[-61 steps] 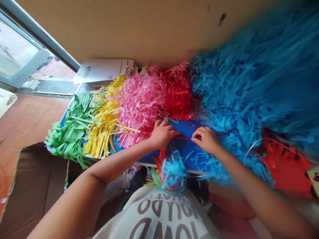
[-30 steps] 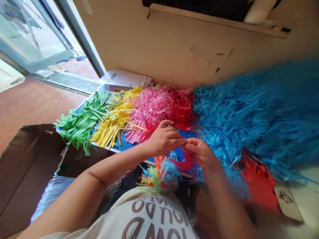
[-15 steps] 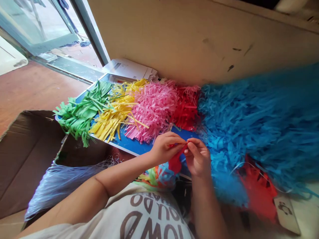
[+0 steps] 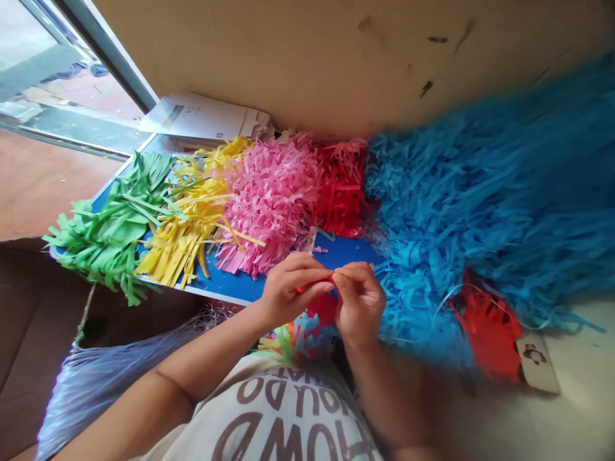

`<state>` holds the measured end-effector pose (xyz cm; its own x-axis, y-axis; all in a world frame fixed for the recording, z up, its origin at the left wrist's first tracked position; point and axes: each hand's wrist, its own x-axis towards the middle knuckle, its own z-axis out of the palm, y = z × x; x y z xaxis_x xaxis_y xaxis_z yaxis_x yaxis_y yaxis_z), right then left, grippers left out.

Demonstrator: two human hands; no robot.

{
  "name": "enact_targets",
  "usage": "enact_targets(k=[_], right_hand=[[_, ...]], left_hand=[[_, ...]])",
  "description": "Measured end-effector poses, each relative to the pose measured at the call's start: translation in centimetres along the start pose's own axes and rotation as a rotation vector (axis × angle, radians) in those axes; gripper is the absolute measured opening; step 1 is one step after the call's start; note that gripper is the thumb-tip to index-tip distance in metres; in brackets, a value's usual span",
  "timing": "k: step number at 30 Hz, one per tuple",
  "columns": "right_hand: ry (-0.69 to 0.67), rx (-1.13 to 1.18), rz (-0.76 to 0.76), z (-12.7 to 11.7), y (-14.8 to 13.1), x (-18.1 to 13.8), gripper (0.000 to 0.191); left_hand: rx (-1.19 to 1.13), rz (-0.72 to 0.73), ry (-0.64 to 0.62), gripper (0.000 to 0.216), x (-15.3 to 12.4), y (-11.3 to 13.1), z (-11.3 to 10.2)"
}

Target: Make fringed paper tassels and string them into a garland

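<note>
One left hand [image 4: 291, 291] and one right hand [image 4: 360, 301] meet, fingers pinched tight on red paper [image 4: 323, 308] between them, by the front edge of a blue table [image 4: 353, 251]; pink fringe [image 4: 275, 195] (fluffy, from where I stand) lies beyond.

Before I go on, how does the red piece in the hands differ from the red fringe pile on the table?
The red piece is pinched between the left hand and right hand; the red fringe pile lies on the blue table. The red piece shows as a small, partly hidden patch; the red fringe pile shows a larger area. The red piece is nearer the person's body than the red fringe pile. Both are red.
</note>
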<state>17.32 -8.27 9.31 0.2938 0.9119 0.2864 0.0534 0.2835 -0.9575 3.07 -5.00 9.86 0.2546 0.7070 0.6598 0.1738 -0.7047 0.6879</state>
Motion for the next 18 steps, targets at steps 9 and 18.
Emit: enact_targets(k=[9, 18], right_hand=[[-0.007, -0.028, 0.108, -0.2, 0.4, 1.3, 0.016], [-0.021, -0.3, 0.175, -4.6, 5.1, 6.0, 0.024]], left_hand=[[-0.05, -0.27, -0.157, 0.02, 0.5, -0.1, 0.2], [0.002, -0.369, -0.194, 0.028, 1.1, -1.2, -3.1]])
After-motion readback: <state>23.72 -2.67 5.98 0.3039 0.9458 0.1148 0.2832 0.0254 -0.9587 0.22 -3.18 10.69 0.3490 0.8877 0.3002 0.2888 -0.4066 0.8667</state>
